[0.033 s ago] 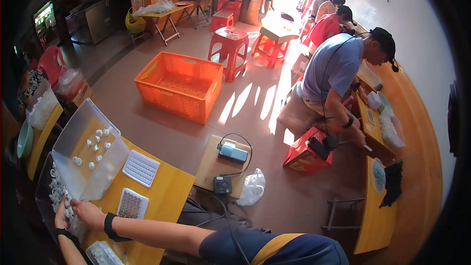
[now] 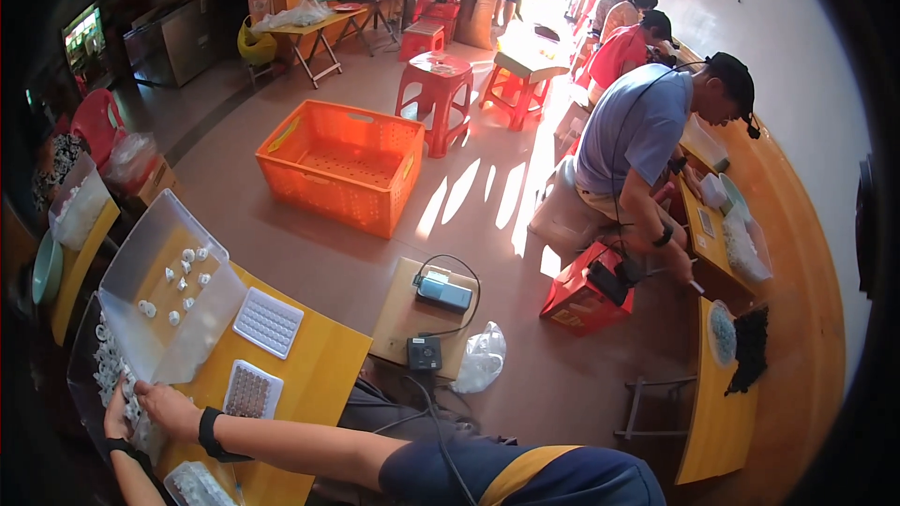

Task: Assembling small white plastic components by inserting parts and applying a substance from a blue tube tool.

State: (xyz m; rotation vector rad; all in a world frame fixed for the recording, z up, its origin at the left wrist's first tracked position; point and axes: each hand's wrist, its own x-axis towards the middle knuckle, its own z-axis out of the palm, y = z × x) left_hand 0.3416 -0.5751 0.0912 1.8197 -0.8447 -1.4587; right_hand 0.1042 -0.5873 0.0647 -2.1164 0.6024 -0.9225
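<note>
Left hand [image 2: 118, 414] and right hand [image 2: 169, 409] are being held together at white parts [image 2: 107, 349]; grips cannot be told; gentleness is being advised.

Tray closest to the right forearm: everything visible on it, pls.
White tray: rectangular with rounded corners, looks like plastic. Pale rim around a grid of small brownish-grey round spots; too small to tell pieces from cells. Lies flat on the yellow table, nearer the person than a second, paler tray. The right hand is left of it, not touching; forearm contact at its near edge is unclear.
</note>
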